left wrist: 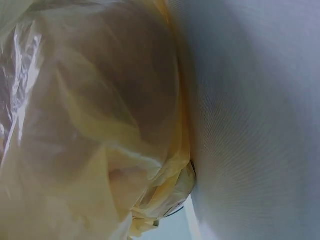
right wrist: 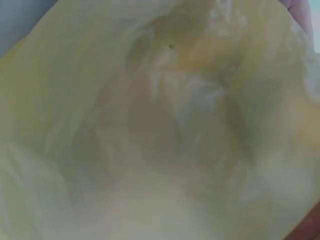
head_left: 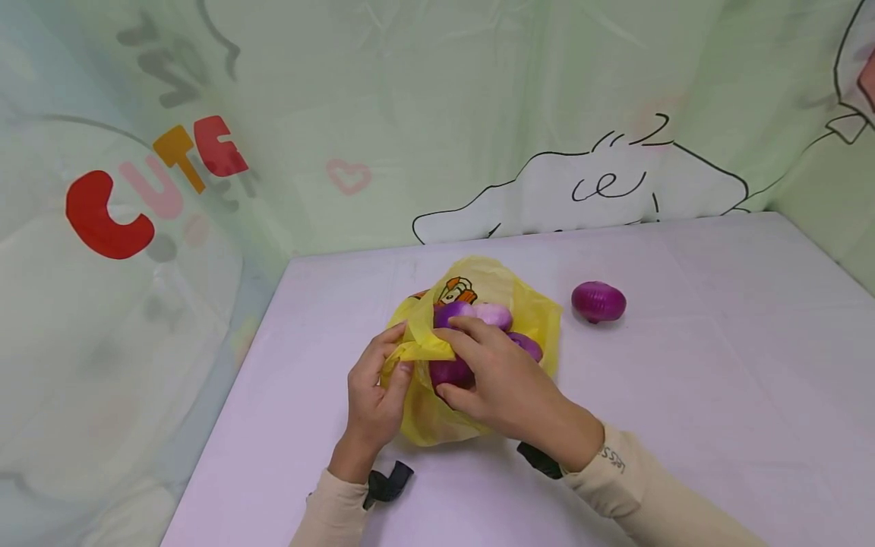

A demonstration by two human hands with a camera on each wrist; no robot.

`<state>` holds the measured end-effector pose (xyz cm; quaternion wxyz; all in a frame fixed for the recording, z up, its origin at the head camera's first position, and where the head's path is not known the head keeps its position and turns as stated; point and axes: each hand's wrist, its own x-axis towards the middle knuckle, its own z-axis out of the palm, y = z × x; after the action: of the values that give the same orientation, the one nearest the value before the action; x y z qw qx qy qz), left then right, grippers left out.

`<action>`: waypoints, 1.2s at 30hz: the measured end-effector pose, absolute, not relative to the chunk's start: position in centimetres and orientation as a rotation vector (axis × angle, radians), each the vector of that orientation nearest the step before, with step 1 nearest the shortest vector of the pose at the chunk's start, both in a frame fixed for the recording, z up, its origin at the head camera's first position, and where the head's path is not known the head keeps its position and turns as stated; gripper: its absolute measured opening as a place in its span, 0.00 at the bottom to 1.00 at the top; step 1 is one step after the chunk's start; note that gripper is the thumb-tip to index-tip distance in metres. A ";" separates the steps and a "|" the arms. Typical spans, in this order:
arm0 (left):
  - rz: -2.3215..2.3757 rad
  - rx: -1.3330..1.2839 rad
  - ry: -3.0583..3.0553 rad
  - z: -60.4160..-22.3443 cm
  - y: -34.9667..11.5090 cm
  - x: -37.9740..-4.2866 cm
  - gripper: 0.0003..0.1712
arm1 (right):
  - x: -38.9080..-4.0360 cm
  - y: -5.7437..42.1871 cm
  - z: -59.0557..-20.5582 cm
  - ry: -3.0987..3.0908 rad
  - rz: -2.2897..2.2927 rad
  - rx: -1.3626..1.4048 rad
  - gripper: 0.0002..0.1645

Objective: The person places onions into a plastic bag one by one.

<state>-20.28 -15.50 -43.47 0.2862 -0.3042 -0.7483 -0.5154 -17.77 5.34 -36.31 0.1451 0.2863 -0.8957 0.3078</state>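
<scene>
A thin yellow plastic bag (head_left: pixel 437 422) lies on the table, its mouth facing up, with several purple onions (head_left: pixel 494 314) inside. My left hand (head_left: pixel 374 395) pinches the bag's rim on the left side. Reaching into the mouth, my right hand (head_left: pixel 509 380) has fingers and thumb around a dark purple onion (head_left: pixel 449 371) near the front. In the left wrist view the bag's wall (left wrist: pixel 75 130) fills the left half. The right wrist view is almost covered by blurred yellow plastic (right wrist: pixel 150 125), so the fingertips are hidden there.
Another purple onion (head_left: pixel 598 301) sits on the table to the right of the bag. Black straps (head_left: pixel 390 482) show at both wrists. The pale table (head_left: pixel 718 342) meets a printed curtain (head_left: pixel 342 91) at the back and left.
</scene>
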 end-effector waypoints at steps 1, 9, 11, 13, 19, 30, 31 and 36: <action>-1.377 -0.814 -2.001 -43.5 -15.5 -20.3 0.06 | -17.7 5.4 -36.3 -2.585 0.883 0.822 0.36; -1.380 -0.824 -1.999 -43.4 -15.5 -20.4 0.05 | -17.7 6.2 -36.1 -2.584 0.838 0.797 0.34; -1.380 -0.819 -2.000 -43.4 -15.5 -20.4 0.05 | -17.8 6.5 -36.2 -2.556 0.842 0.800 0.32; -1.379 -0.817 -1.998 -43.5 -15.5 -20.4 0.05 | -17.8 6.7 -36.3 -2.546 0.852 0.794 0.31; -1.385 -0.819 -1.996 -43.5 -15.5 -20.4 0.05 | -18.2 7.9 -36.5 -2.554 0.868 0.748 0.31; -1.381 -0.822 -1.991 -43.5 -15.5 -20.4 0.06 | -19.4 11.1 -36.0 -2.615 0.822 0.626 0.34; -1.381 -0.822 -1.992 -43.5 -15.5 -20.4 0.06 | -19.6 11.5 -35.9 -2.628 0.819 0.605 0.34; -1.390 -0.824 -1.989 -43.5 -15.5 -20.4 0.06 | -20.7 13.6 -35.7 -2.669 0.812 0.497 0.36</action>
<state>-20.42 -15.52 -43.46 0.2858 -0.3080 -0.7438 -0.5198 -20.69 13.58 -35.73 0.1535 0.1734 -0.9307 0.2832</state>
